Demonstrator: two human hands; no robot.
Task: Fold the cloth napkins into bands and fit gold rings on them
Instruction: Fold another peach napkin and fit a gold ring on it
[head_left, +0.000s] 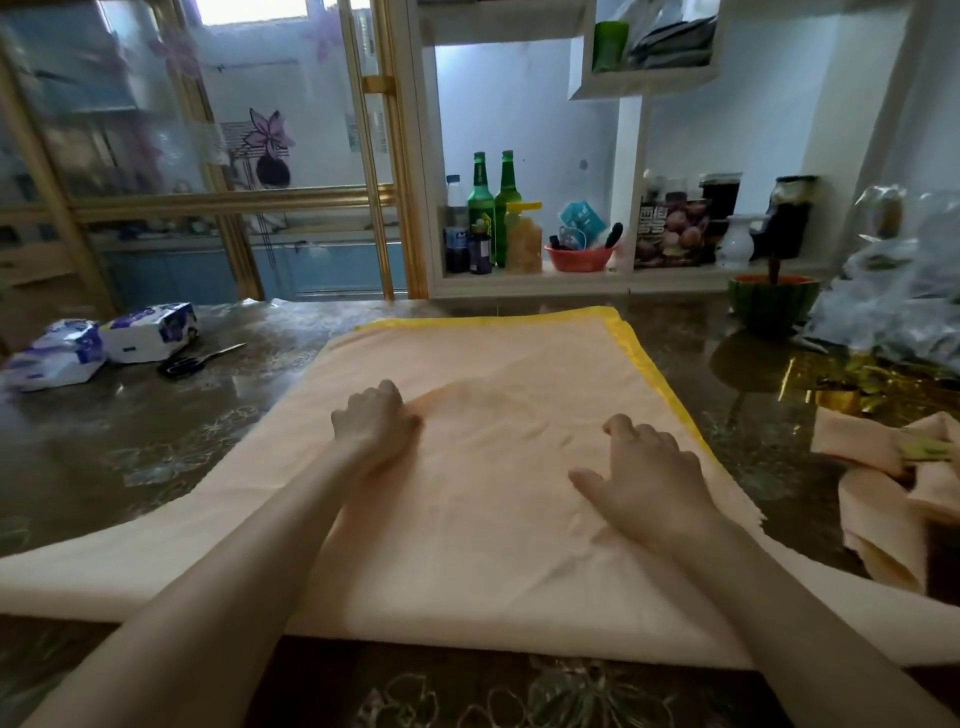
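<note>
So the napkin (493, 467) is laid out flat in the middle of the desk (156, 441), yellow trim along the far and right edges, near edge hanging close to me. Makes sense — you want it flat and squared before the first fold, or the band comes out crooked.

Left hand (376, 421) is knuckles-down on the cloth with fingers curled under, looks like it's pinning or bunching a small ridge running off to the right. Can't tell if that grip actually has fabric pinched. Right hand (644, 467) rests palm-down, fingers loosely bent, holding nothing, just pressing the cloth.

Off to the right there's more peach cloth (883, 483) in a heap, and what I take for a gold ring (836, 400) beside some gold foil — parked within reach for later, I'd guess. Scissors (197, 361) and packets (98, 345) sit well clear on the left.

I'd say we're early: smoothing, no band yet.
</note>
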